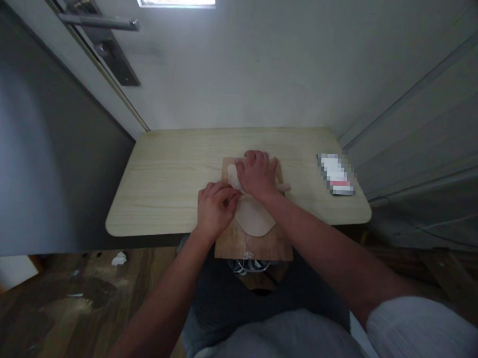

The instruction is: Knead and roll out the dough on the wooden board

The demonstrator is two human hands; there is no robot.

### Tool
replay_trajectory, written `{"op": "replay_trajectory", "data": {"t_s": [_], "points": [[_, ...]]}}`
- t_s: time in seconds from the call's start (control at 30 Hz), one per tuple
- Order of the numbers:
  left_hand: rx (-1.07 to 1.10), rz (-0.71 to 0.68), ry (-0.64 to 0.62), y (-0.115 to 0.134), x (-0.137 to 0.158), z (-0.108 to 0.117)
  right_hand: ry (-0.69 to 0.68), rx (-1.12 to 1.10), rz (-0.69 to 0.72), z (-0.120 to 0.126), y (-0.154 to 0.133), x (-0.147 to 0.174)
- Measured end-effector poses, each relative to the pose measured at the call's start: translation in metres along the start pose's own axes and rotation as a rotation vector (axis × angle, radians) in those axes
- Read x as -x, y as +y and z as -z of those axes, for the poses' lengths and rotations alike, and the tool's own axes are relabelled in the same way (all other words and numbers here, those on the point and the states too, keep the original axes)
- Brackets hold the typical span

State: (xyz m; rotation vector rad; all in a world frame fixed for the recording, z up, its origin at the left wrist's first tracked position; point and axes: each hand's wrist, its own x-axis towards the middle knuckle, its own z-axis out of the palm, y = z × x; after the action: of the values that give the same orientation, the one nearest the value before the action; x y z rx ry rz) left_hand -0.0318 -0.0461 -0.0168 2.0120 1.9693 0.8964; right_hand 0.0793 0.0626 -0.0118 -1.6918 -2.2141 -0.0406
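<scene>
A thin, pale sheet of dough (255, 217) lies on a wooden board (235, 245), with dusty white traces near the board's front edge. My left hand (217, 207) is closed at the dough's left side, thumb and fingers pinched at its edge. Across the far part of the dough rests my right hand (258, 173), palm down, thumb apart from the fingers. A rolling pin (284, 186) shows only one end, sticking out right of my right wrist; the remainder is hidden beneath the hand and forearm.
The board overlaps the front edge of a light wood-patterned table (170, 181). A phone (336, 174) with a blurred screen lies at the right. Behind the table stands a door with a metal handle (101, 22). Crumpled white paper (119, 259) is on the floor at left.
</scene>
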Motion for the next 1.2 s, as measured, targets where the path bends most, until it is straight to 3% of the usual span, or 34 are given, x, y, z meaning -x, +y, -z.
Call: {"op": "replay_trajectory", "data": {"t_s": [0.23, 0.4, 0.57, 0.7, 0.87, 1.2], "points": [[0.008, 0.007, 0.007, -0.001, -0.002, 0.001, 0.073, -0.060, 0.001, 0.012, 0.020, 0.010], [-0.016, 0.019, -0.002, 0.006, -0.002, 0.004, 0.030, -0.014, 0.041, 0.010, 0.036, 0.032], [-0.138, 0.069, 0.012, 0.022, -0.022, 0.008, -0.014, -0.008, 0.014, 0.005, 0.036, 0.032], [-0.233, 0.140, 0.087, 0.030, -0.039, -0.004, -0.034, -0.011, 0.010, 0.006, 0.036, 0.029], [-0.369, 0.153, 0.020, 0.028, -0.042, -0.021, -0.047, -0.018, -0.010, 0.002, 0.037, 0.027], [-0.377, 0.105, -0.094, 0.017, -0.054, -0.024, -0.074, -0.058, 0.006, 0.003, 0.037, 0.016]]}}
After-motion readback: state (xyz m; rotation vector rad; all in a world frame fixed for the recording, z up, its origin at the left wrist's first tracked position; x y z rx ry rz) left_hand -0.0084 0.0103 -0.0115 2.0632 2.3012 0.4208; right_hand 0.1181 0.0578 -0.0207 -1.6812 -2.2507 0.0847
